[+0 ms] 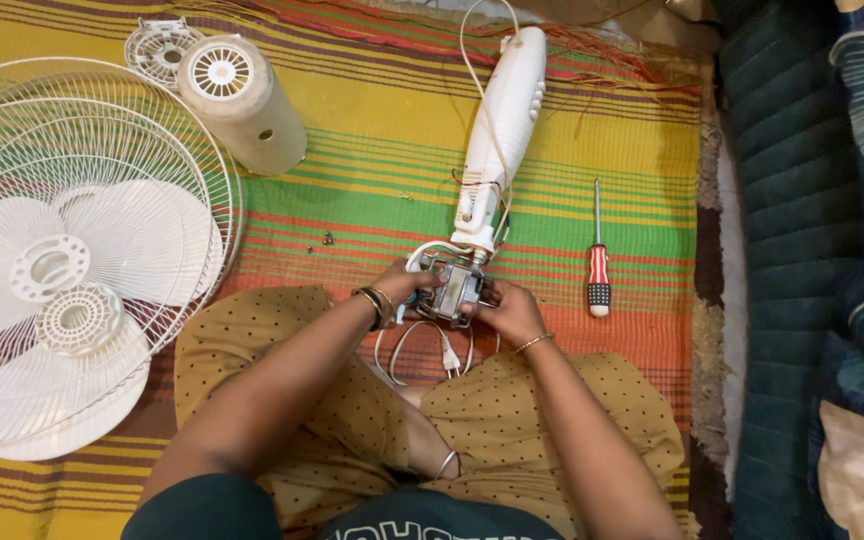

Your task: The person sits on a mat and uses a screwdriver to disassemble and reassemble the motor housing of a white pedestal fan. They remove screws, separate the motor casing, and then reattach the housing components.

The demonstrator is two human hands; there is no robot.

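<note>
On the mat, both hands, left and right, grip the motor; tugging could strain its wires or scatter the screws.

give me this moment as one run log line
left hand: holds fan motor | right hand: holds fan motor | screwdriver: on mat, right | fan grille: left
</note>
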